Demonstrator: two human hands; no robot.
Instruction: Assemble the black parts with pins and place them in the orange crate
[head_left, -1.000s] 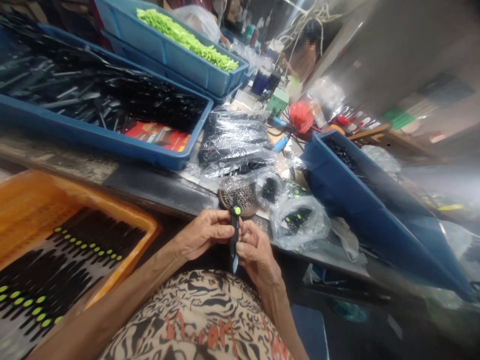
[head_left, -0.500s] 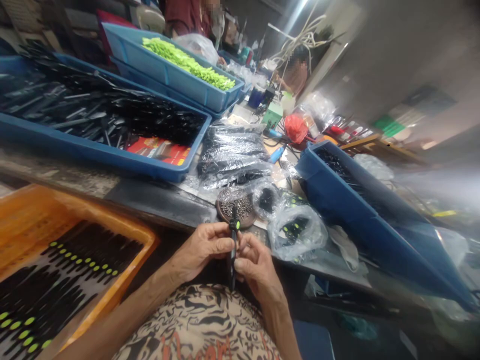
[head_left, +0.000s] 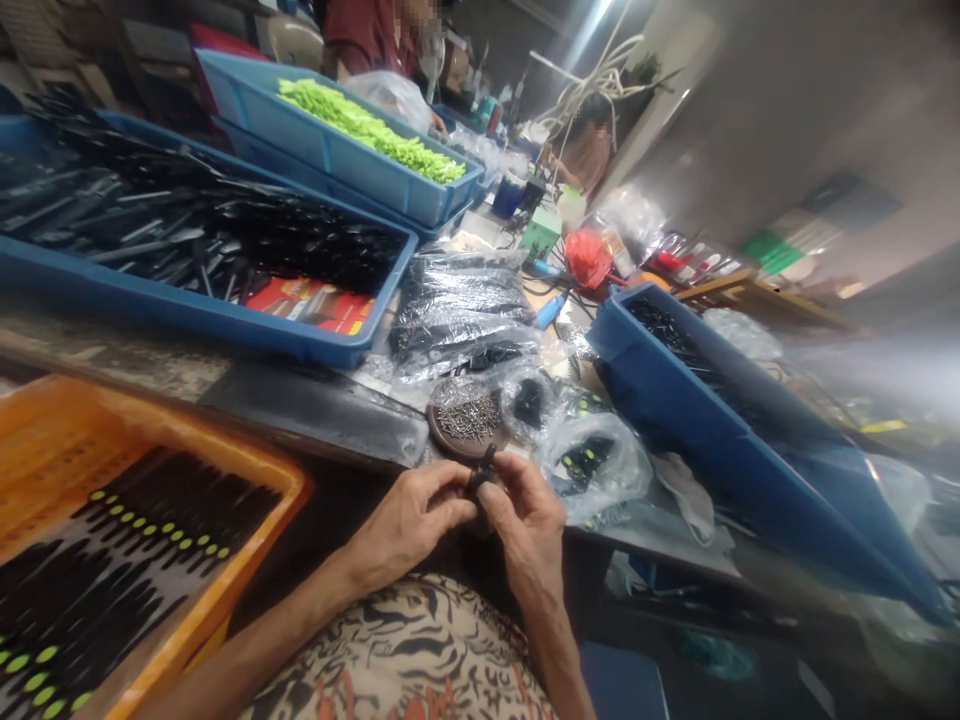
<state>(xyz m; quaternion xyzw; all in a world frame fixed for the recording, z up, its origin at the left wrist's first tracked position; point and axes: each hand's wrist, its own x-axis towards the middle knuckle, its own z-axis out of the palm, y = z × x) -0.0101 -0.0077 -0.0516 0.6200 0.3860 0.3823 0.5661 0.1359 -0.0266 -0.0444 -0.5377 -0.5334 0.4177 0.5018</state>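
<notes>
Left hand and right hand pinch the black tool between them; its end juts forward beyond the grip, long axis mostly hidden.

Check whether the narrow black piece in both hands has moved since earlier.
Yes, downward: the black piece has its top by the near rim of the round brown bowl, no longer mid-bowl.
</notes>
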